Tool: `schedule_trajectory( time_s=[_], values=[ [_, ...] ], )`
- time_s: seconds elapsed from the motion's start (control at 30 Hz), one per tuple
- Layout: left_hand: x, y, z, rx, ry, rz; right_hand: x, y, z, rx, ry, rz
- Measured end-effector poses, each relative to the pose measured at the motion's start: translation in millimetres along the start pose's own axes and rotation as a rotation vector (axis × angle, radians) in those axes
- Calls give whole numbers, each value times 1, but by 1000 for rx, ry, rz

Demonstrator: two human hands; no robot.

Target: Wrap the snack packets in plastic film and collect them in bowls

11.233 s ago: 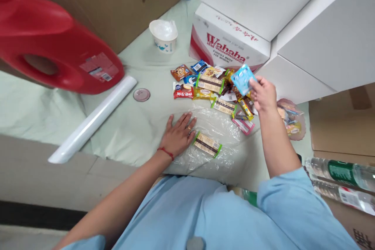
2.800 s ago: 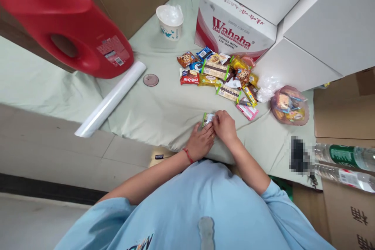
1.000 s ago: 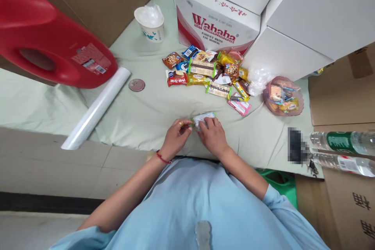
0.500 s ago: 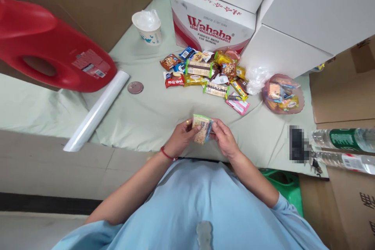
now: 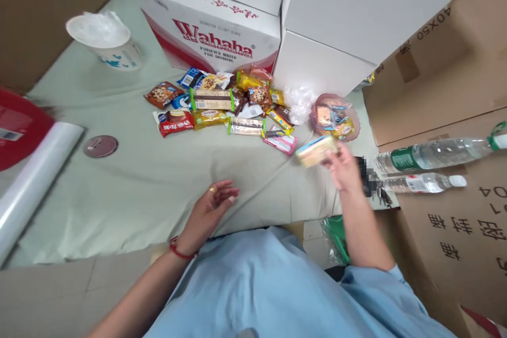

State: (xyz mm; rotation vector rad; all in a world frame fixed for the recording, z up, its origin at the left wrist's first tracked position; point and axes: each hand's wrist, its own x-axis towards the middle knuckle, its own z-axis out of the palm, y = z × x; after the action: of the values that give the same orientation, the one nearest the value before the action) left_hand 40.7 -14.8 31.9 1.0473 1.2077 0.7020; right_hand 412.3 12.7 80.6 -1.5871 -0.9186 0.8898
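A wrapped biscuit packet [image 5: 316, 152], pale yellow with a blue edge, is pinched in my right hand [image 5: 343, 168]. It hangs just in front of a pink translucent bowl [image 5: 355, 134] that holds several wrapped snacks. My left hand [image 5: 212, 208], with a ring and a red bracelet, is over the near part of the cloth, holding nothing, its fingers loosely apart. Beyond both hands lies a pile of wrapped snacks [image 5: 214, 99], including cookie packs and green-ended bars. A pink-and-white packet [image 5: 280, 141] lies at the pile's near right end, close to the held packet.
A Wahaha carton [image 5: 214, 37] and white boxes stand behind the pile. To the left are a paper cup [image 5: 106, 42], a round brown lid [image 5: 100, 146], a white roll [image 5: 39, 185] and a red jug [image 5: 19, 127]. Two bottles [image 5: 435, 153] lie at the right, by keys.
My right hand has carried the biscuit packet away to the right, towards the bowl. My left hand has let go of it and opened. The view has turned to the right.
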Motion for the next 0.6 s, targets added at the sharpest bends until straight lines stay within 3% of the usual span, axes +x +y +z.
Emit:
schedule_trajectory(
  time_s=[0.1,0.17,0.3,0.4,0.5,0.6],
  values=[
    [-6,-12,-15,6,101,-55,70,-23,-65,-53,260,-142],
    [-9,-20,-18,10,129,-54,106,-30,-83,-82,359,-82],
    [-11,-26,-14,33,158,-22,135,-20,-64,-157,265,106],
    [-11,-28,-12,45,163,-9,129,-10,-44,-336,265,107],
    [-11,-30,-15,66,137,-3,118,-9,-44,-790,306,13],
    [-10,-33,-17,85,113,3,111,-14,-57,-1245,233,-10]
  ],
)
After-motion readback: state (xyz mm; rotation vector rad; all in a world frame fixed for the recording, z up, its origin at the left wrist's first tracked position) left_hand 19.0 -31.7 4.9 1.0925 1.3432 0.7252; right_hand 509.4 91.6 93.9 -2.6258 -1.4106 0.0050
